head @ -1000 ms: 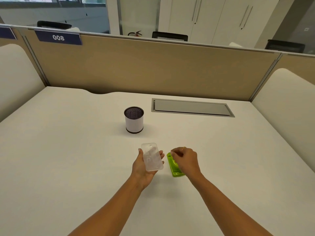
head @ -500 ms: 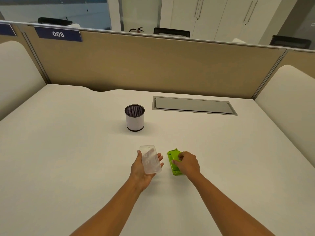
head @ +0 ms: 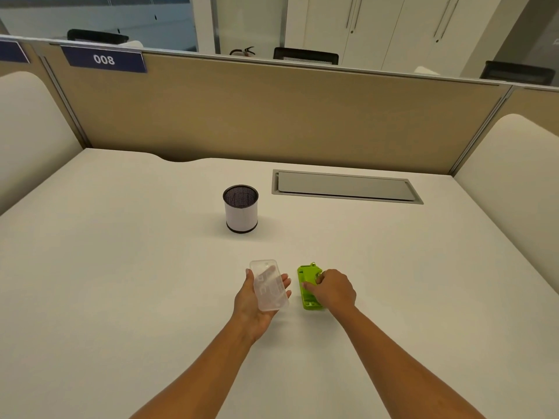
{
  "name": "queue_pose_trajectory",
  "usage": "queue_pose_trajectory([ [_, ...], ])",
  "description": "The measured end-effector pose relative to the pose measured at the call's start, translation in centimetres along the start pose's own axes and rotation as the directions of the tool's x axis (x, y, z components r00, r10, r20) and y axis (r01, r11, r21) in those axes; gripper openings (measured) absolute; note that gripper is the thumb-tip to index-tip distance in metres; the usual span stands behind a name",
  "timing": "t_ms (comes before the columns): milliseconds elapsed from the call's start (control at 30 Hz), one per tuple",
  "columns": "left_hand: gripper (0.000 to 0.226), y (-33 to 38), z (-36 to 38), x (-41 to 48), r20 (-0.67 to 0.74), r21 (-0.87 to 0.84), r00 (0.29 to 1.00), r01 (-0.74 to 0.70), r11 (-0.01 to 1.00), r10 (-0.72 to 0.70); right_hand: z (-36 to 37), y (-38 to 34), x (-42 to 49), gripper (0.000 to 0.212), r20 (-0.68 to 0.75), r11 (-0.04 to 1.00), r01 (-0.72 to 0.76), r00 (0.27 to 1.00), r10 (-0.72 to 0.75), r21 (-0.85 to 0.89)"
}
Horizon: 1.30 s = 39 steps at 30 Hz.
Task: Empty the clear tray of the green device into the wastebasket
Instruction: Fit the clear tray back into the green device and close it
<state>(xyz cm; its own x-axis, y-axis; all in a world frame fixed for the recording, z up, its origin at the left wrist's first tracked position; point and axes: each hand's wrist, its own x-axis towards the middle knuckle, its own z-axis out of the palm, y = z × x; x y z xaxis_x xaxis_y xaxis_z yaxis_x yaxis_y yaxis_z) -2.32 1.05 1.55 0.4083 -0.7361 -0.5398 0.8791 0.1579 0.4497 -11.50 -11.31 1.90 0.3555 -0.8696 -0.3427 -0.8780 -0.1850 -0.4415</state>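
Observation:
My left hand (head: pixel 252 309) holds the clear tray (head: pixel 269 284) palm up, a frosted flat rectangular piece, just above the white desk. To its right the green device (head: pixel 306 285) lies flat on the desk, and my right hand (head: pixel 334 290) rests on its right side with fingers curled on it. The small wastebasket (head: pixel 241 212), a white cylinder with a dark mesh inside, stands upright farther back, slightly left of the tray.
A grey cable hatch (head: pixel 346 187) is set into the desk (head: pixel 121 282) at the back right. A tan partition (head: pixel 272 116) closes the far side, with cream side panels left and right.
My right hand has lowered onto the green device and now presses on it. The left hand with the clear tray has stayed about where it was.

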Motion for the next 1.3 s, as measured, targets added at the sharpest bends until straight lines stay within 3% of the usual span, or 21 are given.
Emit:
queue_pose_trajectory([
  [167, 0.057, 0.0, -0.2, 0.1, 0.000, 0.015, 1.000, -0.001, 1.000, 0.001, 0.1, 0.0, 0.3, 0.048, 0.068, 0.979, -0.111, 0.993, 0.101, 0.168],
  [300, 0.059, 0.1, -0.4, 0.3, -0.006, 0.011, 1.000, -0.007, 1.000, 0.007, -0.2, 0.1, 0.4, 0.035, 0.092, 0.944, -0.136, 0.989, 0.114, 0.301],
  [667, 0.057, 0.4, -0.4, 0.5, 0.011, 0.021, 1.000, -0.001, 1.000, 0.001, -4.0, -2.7, -2.7, 0.030, 0.108, 0.793, -0.035, 0.993, -0.039, 0.609],
  [933, 0.051, 0.0, -0.1, 0.4, 0.051, 0.053, 0.999, 0.000, 0.999, -0.003, -3.6, -5.0, -5.1, 0.030, 0.153, 0.815, 0.030, 0.978, -0.144, 0.579],
  [1300, 0.051, 0.0, 0.3, 0.1, 0.046, 0.094, 0.999, -0.013, 0.995, 0.009, -2.2, -5.6, -6.0, 0.033, 0.173, 0.855, 0.045, 0.972, -0.156, 0.516],
])
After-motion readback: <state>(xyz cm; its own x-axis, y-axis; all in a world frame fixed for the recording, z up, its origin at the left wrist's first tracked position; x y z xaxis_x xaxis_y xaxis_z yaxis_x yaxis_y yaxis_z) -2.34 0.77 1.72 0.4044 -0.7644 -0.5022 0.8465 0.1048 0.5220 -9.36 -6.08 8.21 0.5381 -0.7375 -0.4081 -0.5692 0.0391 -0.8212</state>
